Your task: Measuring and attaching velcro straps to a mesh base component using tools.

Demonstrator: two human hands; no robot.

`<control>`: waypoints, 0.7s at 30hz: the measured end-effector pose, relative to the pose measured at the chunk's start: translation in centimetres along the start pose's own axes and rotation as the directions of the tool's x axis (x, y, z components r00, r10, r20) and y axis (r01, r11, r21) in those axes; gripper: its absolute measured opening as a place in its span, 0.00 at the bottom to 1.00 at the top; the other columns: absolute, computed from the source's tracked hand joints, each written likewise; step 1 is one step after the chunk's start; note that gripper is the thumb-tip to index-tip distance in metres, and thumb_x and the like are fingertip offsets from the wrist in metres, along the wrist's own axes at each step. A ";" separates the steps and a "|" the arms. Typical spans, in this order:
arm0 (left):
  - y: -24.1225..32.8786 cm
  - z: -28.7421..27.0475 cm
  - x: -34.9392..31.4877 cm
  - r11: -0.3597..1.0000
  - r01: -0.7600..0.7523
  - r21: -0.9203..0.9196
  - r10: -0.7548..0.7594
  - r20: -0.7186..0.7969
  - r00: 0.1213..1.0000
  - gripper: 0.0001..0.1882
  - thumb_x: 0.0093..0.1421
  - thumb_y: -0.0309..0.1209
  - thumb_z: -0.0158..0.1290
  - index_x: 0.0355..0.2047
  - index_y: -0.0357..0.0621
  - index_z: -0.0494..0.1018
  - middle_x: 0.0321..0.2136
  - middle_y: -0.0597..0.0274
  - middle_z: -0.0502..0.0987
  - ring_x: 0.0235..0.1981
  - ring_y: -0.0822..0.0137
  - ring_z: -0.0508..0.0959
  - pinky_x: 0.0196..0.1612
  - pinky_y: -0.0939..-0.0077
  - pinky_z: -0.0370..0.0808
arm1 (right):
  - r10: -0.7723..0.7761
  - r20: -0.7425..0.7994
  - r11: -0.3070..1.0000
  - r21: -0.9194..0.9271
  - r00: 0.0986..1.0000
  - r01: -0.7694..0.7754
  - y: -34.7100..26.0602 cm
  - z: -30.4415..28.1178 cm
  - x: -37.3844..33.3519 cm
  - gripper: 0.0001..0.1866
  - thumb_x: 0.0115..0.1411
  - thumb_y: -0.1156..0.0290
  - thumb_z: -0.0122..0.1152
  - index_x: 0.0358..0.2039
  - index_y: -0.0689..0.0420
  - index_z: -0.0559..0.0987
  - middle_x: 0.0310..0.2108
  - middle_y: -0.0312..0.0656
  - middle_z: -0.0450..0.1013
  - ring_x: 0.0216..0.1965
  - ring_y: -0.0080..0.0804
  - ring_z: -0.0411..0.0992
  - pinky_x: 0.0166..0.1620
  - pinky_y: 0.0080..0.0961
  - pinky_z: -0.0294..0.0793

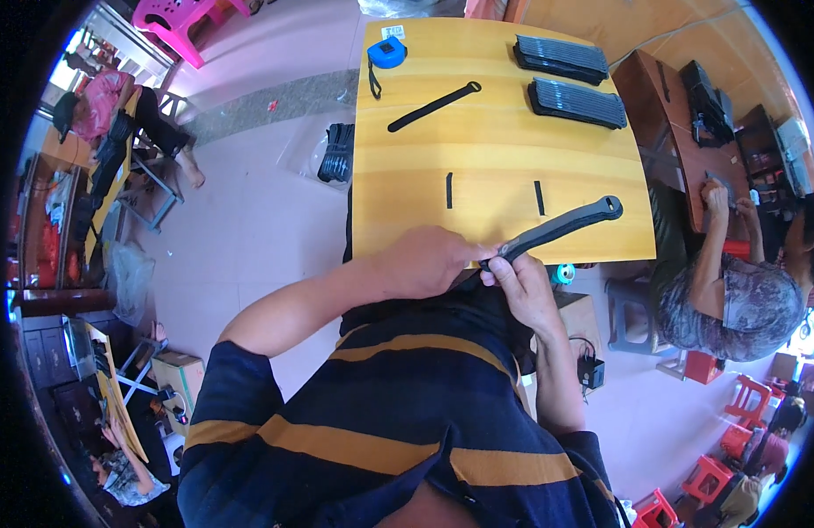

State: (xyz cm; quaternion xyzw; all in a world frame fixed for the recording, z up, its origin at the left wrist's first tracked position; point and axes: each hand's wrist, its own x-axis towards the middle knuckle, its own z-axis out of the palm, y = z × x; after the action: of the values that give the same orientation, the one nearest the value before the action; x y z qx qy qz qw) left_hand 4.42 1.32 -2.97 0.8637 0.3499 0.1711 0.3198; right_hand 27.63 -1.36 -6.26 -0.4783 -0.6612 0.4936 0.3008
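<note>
At the near edge of the yellow table, my right hand [524, 286] grips the near end of a bundle of black straps [561, 224]. The bundle slants away to the right, and its far end is rounded with a slot in it. My left hand [433, 257] meets the same near end from the left, its fingertips closed at the straps; its palm side is hidden. A single black strap [433, 107] with a looped end lies farther back on the table. Two short black strips [449, 190] sit on the wood between it and my hands.
Two stacks of black straps in clear wrapping [561, 58] lie at the table's far right, a blue tape measure [386, 53] at its far left. A clear bag of black straps [336, 152] is beside the left edge. A person [732, 290] works at a brown table on the right.
</note>
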 end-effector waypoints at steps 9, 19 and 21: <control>-3.5 -6.0 0.0 0.973 0.136 -0.189 -0.155 -0.090 0.984 0.22 0.67 0.30 0.52 0.61 0.46 0.75 0.30 0.51 0.79 0.30 0.55 0.82 0.37 0.61 0.78 | -0.044 0.300 0.969 0.245 0.953 -0.033 -1.2 -1.1 -1.6 0.10 0.72 0.70 0.56 0.45 0.62 0.78 0.32 0.38 0.78 0.37 0.25 0.78 0.45 0.26 0.77; 1.6 -0.2 0.5 0.995 -0.030 -0.090 0.007 -0.247 0.969 0.13 0.59 0.37 0.63 0.39 0.43 0.80 0.25 0.55 0.78 0.29 0.54 0.81 0.33 0.62 0.76 | -0.007 0.073 0.869 0.494 0.997 -0.031 -0.2 0.7 -0.5 0.16 0.75 0.62 0.55 0.52 0.62 0.78 0.36 0.36 0.77 0.36 0.23 0.74 0.45 0.22 0.75; 1.5 -0.1 0.7 0.995 0.002 -0.096 -0.023 -0.214 0.977 0.12 0.58 0.36 0.63 0.38 0.42 0.80 0.25 0.55 0.78 0.28 0.53 0.81 0.33 0.62 0.76 | -0.004 0.094 0.890 0.454 0.996 -0.039 0.2 0.4 -0.5 0.18 0.75 0.61 0.54 0.52 0.62 0.78 0.36 0.36 0.77 0.36 0.23 0.74 0.45 0.23 0.75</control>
State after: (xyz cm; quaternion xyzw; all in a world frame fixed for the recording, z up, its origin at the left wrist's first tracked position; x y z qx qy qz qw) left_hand 5.63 1.05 -1.85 0.8217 0.3793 0.2779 0.3220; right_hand 27.57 -1.91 -6.55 -0.3772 -0.5362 0.6589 0.3689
